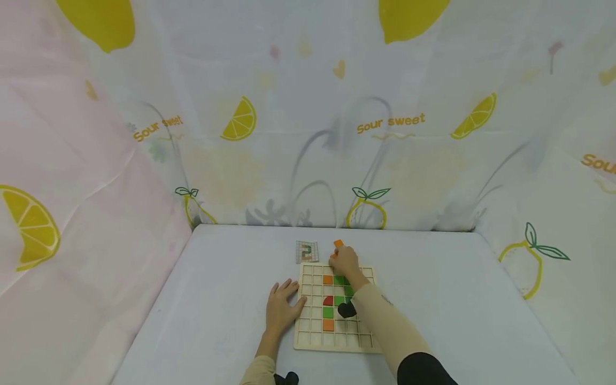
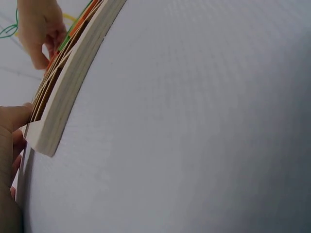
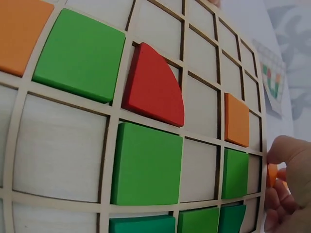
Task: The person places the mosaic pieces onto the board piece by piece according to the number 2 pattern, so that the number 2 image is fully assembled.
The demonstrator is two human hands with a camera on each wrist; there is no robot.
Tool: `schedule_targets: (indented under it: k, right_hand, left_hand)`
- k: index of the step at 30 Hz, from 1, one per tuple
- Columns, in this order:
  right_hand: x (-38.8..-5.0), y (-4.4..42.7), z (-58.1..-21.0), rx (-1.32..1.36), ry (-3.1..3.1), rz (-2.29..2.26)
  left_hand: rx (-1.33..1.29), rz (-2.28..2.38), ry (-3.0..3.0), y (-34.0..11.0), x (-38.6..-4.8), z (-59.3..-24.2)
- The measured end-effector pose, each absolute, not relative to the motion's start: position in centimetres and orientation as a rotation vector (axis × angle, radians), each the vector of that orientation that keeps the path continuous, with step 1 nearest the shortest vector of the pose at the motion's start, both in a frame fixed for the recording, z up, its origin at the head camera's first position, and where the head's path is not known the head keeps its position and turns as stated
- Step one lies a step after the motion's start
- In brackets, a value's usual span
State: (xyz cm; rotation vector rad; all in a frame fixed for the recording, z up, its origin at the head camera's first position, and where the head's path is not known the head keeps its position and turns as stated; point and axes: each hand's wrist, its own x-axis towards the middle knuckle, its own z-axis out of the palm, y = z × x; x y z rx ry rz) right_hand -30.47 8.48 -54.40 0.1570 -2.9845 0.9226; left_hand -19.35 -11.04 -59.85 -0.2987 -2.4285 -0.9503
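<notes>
A wooden grid board (image 1: 312,338) lies on the table with orange, green and red pieces in several of its cells. At its left edge my left hand (image 1: 281,309) rests with the fingers spread, its thumb (image 2: 17,116) on the rim. Beyond the board's far edge, my right hand (image 1: 345,263) curls its fingers and thumb round an orange piece (image 3: 272,174), mostly hidden by the fingers. Another orange piece (image 1: 339,243) shows just past that hand. A red quarter-round piece (image 3: 154,87) sits between a green square (image 3: 80,56) and an empty cell.
Behind the board lies a small pattern card (image 1: 307,251) with a printed grid. The white table (image 1: 231,267) extends to both sides. Lemon-print cloth (image 1: 308,160) hangs behind and at the sides. My right forearm covers part of the board's right side.
</notes>
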Motion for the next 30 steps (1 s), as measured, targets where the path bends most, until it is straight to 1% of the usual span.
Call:
schedule_targets:
  k: [5,12,19,24,30]
  right_hand:
    - [-30.5,9.1,-54.6,0.162,-2.928,1.032]
    - [-29.9,9.4,-54.7,0.170,-2.756,1.348]
    - [-29.1,9.6,-54.2,0.173,-2.645,1.485]
    - [-27.9,10.2,-54.0,0.212,-2.587,1.560]
    - [-25.5,11.1,-54.1,0.270,-2.548,1.599]
  left_hand:
    - [-0.309,-0.941,-2.421,-11.0,-19.5,-59.7]
    - [-0.290,-0.933,-2.446,-11.3,-19.7,-59.9]
    - [-0.283,-0.950,-2.462,-11.3,-19.7,-60.0]
    - [-0.292,-0.961,-2.447,-11.2,-19.6,-60.1]
    - [-0.301,-0.958,-2.441,-11.2,-19.6,-60.0]
